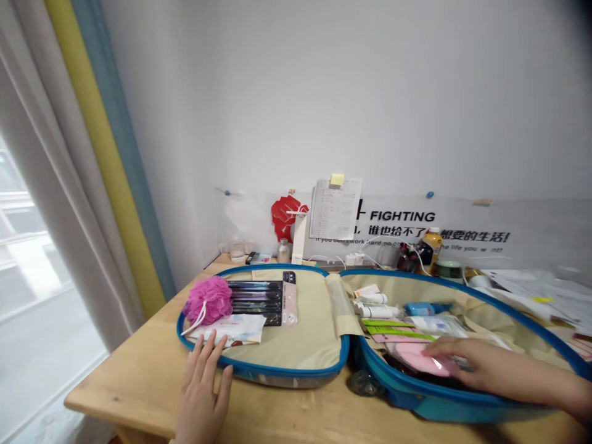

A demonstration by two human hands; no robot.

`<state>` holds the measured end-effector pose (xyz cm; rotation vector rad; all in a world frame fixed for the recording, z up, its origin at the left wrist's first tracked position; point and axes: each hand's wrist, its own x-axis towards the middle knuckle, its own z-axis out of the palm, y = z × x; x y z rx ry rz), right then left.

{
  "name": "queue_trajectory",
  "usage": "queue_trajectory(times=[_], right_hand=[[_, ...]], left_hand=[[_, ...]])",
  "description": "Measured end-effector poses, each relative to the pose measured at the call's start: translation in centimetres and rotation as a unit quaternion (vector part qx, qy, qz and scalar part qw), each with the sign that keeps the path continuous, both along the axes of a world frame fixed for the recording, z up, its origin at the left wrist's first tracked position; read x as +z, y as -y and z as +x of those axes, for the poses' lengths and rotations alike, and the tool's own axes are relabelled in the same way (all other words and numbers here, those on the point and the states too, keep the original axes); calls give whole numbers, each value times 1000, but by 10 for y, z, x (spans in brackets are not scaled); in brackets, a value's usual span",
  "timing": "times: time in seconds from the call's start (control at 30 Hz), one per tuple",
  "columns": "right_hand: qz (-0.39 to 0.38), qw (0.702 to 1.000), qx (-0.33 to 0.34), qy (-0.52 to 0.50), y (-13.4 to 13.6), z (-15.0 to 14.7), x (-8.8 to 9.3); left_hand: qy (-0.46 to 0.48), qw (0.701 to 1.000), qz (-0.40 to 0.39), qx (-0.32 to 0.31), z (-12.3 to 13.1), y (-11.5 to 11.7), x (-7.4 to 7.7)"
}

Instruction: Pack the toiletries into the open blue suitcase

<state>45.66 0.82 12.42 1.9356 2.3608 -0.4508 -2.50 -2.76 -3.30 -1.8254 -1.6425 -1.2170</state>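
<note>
An open blue suitcase (296, 373) lies flat on a wooden table (139, 382). Its left half holds a pink bath pouf (209, 299), a pack of toothbrushes (259, 301) and a white wipes packet (235, 328). My left hand (203, 391) rests open on the suitcase's front left rim, fingers spread toward the wipes packet. My right hand (467, 364) reaches into the right half, fingers flat on a pink round item (419, 357) among tubes (377, 310) and green packets (393, 330).
Curtains and a window stand at the left. Along the wall at the back are a bottle (431, 245), small jars, a white lamp (299, 237), cables and pinned papers (334, 209). Loose papers (546, 293) lie at the right.
</note>
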Motion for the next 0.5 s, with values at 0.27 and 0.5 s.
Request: queue_trajectory(times=[0.27, 0.5], right_hand=[[26, 998, -2, -61, -8, -1, 33], [165, 981, 93, -41, -4, -124, 66]], left_hand=[[5, 1000, -1, -6, 0, -1, -1], [0, 1000, 1, -4, -1, -1, -2]])
